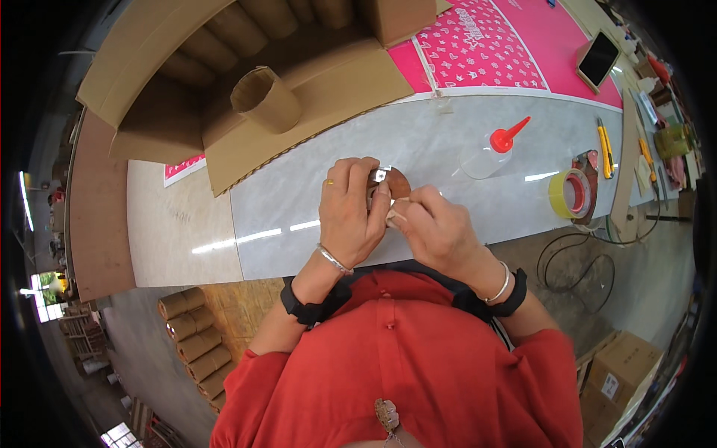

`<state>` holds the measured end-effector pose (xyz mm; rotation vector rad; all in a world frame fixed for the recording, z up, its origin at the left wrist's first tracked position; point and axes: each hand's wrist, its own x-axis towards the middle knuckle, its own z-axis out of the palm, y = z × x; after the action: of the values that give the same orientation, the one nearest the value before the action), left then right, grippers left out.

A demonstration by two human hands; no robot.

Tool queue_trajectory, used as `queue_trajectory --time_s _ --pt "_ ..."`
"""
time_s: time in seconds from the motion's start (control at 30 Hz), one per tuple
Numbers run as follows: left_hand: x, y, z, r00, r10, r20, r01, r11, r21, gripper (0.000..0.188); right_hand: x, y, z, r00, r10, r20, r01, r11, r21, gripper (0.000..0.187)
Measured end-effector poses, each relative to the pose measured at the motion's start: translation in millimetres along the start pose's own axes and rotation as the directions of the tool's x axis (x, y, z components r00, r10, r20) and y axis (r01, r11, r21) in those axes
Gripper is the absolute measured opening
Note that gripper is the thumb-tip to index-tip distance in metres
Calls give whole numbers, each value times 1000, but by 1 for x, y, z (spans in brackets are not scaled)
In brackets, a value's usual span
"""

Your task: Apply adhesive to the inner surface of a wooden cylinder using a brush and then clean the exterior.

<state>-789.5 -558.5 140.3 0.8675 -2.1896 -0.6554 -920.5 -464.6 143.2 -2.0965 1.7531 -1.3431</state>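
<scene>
Close in front of my body, my left hand (349,205) is closed around a small brown, round-edged piece (399,184) with a shiny silver metal bit (382,175) on it. I cannot make out its exact kind. My right hand (437,224) meets it from the right, fingers pinched on a small whitish scrap (396,213), perhaps paper or cloth. Fingers hide much of both items. Right of the hands stands a clear squeeze bottle (489,158) with a red pointed nozzle.
An open cardboard box (299,145) holds brown tubes, one tube (267,101) on its flap. To the right are yellow tape (569,194), a yellow cutter (605,149) and a phone (598,61). Pink printed sheets (485,45) cover the back. Rolled brown stacks (196,340) stand below left.
</scene>
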Motion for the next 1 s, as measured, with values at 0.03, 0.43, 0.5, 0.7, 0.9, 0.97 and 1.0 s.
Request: queue_trajectory --time_s 0.03,0.43,0.5,0.7,0.9,0.97,1.0 --pt "0 -1 1 999 30 -18 -30 999 11 25 1 1 1 1000 14 -19 -15 999 -29 7" --pt "13 10 -37 911 93 401 -152 981 118 78 -17 42 -22 703 698 136 -644 544 538 16" --pt "15 3 -39 878 107 467 -182 976 118 89 -21 41 -27 601 752 271 -679 302 669 18" --pt "11 -9 -50 892 -33 451 22 999 30 88 -16 39 -29 591 750 298 -632 200 749 19" --pt "-22 -28 -46 951 -286 120 303 938 -169 90 16 30 -15 708 683 178 -590 434 681 18" --pt "-26 -25 -44 953 -278 124 291 950 -113 89 28 21 9 937 322 -132 -261 901 348 16" --pt "-28 -22 -43 945 -305 115 316 945 -86 88 32 10 24 939 319 -124 -260 899 352 16"
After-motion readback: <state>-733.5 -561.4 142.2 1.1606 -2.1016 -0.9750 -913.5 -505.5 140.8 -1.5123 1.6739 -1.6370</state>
